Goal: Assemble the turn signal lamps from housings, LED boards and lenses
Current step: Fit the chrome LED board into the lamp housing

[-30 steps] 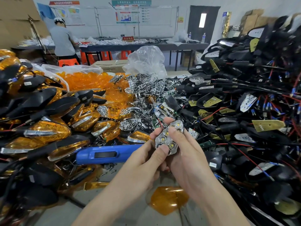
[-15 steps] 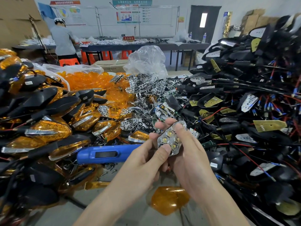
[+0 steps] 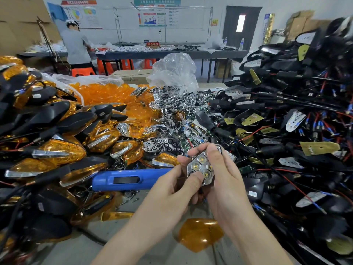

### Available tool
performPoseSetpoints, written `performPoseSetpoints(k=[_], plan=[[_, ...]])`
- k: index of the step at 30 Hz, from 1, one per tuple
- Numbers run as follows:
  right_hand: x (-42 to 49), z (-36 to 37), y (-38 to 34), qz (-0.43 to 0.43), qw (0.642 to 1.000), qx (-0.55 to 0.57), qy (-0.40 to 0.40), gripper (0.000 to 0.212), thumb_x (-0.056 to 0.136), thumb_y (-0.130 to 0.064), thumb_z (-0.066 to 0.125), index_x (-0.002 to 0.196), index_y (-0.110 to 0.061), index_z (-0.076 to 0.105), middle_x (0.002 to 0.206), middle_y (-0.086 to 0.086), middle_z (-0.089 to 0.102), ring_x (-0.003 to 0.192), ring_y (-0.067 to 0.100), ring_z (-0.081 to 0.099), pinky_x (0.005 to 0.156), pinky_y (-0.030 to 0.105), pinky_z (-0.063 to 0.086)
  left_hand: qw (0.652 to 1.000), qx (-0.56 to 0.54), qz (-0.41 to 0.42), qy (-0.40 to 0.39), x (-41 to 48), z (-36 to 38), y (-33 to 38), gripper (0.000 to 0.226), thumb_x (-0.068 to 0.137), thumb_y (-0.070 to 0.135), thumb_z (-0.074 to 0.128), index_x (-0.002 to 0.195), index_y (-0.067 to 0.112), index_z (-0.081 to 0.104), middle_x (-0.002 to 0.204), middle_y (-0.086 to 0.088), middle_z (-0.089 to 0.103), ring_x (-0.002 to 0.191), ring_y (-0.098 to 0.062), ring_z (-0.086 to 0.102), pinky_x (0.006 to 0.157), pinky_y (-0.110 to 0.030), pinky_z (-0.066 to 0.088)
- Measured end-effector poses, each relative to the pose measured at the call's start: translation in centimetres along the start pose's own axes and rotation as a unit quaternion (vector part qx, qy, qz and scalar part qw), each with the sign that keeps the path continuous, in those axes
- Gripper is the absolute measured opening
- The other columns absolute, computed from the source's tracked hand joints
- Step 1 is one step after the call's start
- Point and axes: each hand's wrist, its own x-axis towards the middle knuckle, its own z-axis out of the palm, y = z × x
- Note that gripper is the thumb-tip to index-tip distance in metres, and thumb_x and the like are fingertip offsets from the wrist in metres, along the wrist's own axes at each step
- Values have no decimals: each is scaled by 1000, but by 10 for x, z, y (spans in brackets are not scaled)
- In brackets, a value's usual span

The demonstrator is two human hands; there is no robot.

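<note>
Both hands hold one chrome reflector with LEDs (image 3: 201,167) above the table's middle. My left hand (image 3: 175,190) pinches its lower edge with the thumb on top. My right hand (image 3: 223,180) grips it from the right, thumb lying across its upper face; a housing under it is hidden by the fingers. An amber lens (image 3: 198,234) lies on the table just below the hands. Finished amber lamps (image 3: 57,152) are heaped at the left. Black housings with boards and wires (image 3: 286,131) are piled at the right.
A blue electric screwdriver (image 3: 126,179) lies left of my hands. Loose chrome reflectors (image 3: 172,115) and a bag of amber lenses (image 3: 103,92) fill the middle back. A crumpled clear plastic bag (image 3: 173,71) stands behind them. A person (image 3: 76,44) works at a far table.
The reflector has turned a little in my hands and shifted slightly right. My right thumb has slid further over its top face. The piles have not moved.
</note>
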Motion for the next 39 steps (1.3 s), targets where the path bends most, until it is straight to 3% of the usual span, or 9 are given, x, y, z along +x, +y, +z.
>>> performPoseSetpoints(k=[5,10,14,18,22,27,31,36,39], plan=[[1,-2,4,-9,999,-47,-24,29,96,-53,53,90,-33,73,114,1,76,76,14,72,49,34,54,1000,12,-3,9,0,3,-3,18,91,54,54,82,40,61,56,9,51,42,-3,41,41,-13,32],[4,-1,16,-37,998,-59,9,25,95,-50,55,89,-31,71,100,0,76,111,18,71,93,39,55,999,17,16,26,0,6,0,22,90,46,52,97,28,62,49,14,53,40,2,45,42,-10,36],[4,1,19,-40,997,-73,0,25,99,-41,48,89,-29,68,91,-2,75,100,15,73,81,26,58,999,0,13,37,1,7,1,14,98,25,50,98,18,63,45,17,52,40,4,48,43,-5,35],[4,2,19,-36,996,-87,5,26,99,-43,47,91,-28,67,95,1,75,104,19,73,88,32,56,999,-18,2,38,0,10,4,14,100,19,49,104,12,60,41,14,52,36,5,47,41,-4,34],[7,-1,13,18,997,-71,7,25,88,-51,54,85,-34,72,89,0,76,92,25,69,76,44,43,995,-59,-75,23,-1,9,6,33,94,39,51,83,8,57,42,6,53,33,-7,36,36,-16,30],[9,-2,5,68,997,40,4,53,84,-71,46,89,-26,75,83,8,72,77,21,70,57,28,37,991,-72,-108,25,0,6,2,42,83,54,55,82,13,57,44,5,51,35,-12,33,38,-20,29],[8,-4,6,65,997,48,-8,60,79,-73,39,82,-27,77,80,6,70,78,22,69,70,39,31,993,-55,-100,15,-1,6,0,48,90,58,52,85,11,59,48,4,52,40,-13,36,42,-21,31],[8,-4,9,68,997,39,-16,63,86,-76,36,83,-28,77,81,5,70,76,23,64,71,39,31,996,-21,-91,18,-3,5,-1,57,90,65,47,81,11,62,48,-3,47,42,-13,40,44,-20,35],[8,-4,9,62,997,48,-21,59,83,-77,42,85,-28,76,80,4,71,76,23,64,71,37,42,997,-14,-68,25,-2,6,-1,45,90,63,47,75,23,62,48,-4,43,40,-12,38,41,-20,32]])
